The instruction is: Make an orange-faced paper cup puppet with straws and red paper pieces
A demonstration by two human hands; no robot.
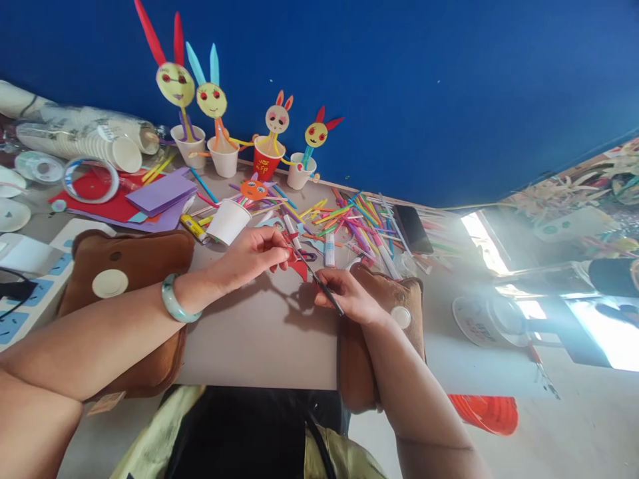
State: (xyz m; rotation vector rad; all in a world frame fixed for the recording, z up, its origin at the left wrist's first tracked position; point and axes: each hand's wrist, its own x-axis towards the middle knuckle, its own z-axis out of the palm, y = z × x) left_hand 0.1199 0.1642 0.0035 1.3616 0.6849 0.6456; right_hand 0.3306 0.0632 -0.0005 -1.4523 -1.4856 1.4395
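Observation:
Between the thumb and fingers of my left hand [254, 256], a piece of red paper [300, 270] is pinched above the table. My right hand [349, 296] grips a pair of scissors [327, 293], whose blades point up and left against the paper. How far the blades are apart cannot be made out. Just beyond my left hand, a white paper cup [228, 223] leans, with an orange round face [253, 190] on a stalk above it. A glue stick [330, 249] and scattered coloured sticks [349, 223] lie past my hands.
Several rabbit-faced cup figures [223, 156] line the blue wall [379, 80]. Purple paper [162, 193], a tape roll [90, 179] and stacked cups [80, 143] lie left. Brown cushions [144, 266] sit under both forearms. A phone [413, 228] lies back right; a red bucket [486, 412] stands below.

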